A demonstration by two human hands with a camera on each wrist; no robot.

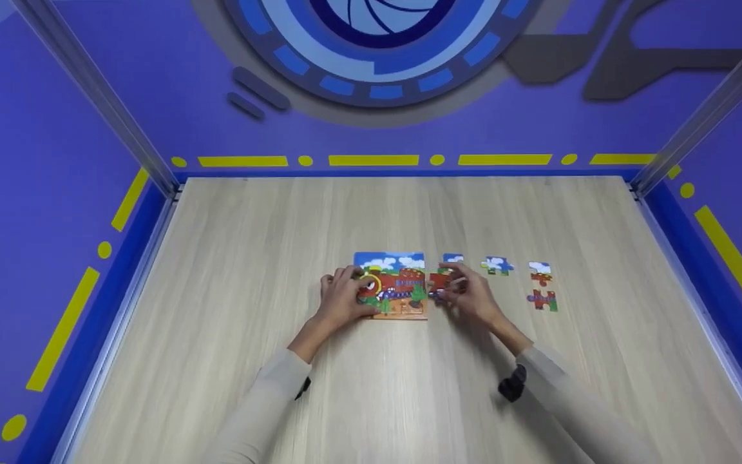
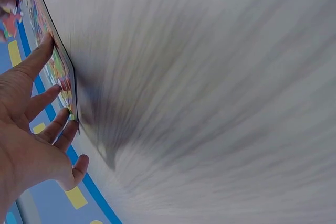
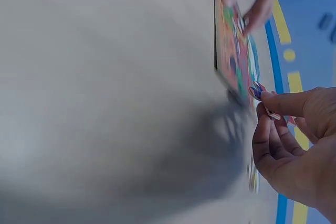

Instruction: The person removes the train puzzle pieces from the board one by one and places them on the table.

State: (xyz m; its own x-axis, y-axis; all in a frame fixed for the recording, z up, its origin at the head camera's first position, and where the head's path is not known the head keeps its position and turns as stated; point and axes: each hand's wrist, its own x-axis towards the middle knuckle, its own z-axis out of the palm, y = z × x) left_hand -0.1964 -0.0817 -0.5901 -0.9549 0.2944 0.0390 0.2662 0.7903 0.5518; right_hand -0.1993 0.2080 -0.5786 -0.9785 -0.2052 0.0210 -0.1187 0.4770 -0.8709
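Observation:
A picture puzzle (image 1: 403, 308) in a flat board, with a red figure, clouds and green trees, lies on the wooden table. My left hand (image 1: 342, 299) rests on its left side, fingers spread; in the left wrist view the fingertips (image 2: 65, 114) touch the picture. Just right of the board, my right hand (image 1: 472, 298) pinches a red puzzle piece (image 1: 437, 282) between thumb and fingers. The right wrist view shows this piece (image 3: 256, 92) tilted close to the board's edge, partly hidden by the thumb.
A blue-and-white puzzle piece (image 1: 453, 258) lies behind the right hand. Farther right are a cloud piece (image 1: 497, 265) and two more, a cloud-topped piece (image 1: 540, 268) and a red-and-green piece (image 1: 543, 299). Blue panels (image 1: 384, 142) enclose the table's back and sides.

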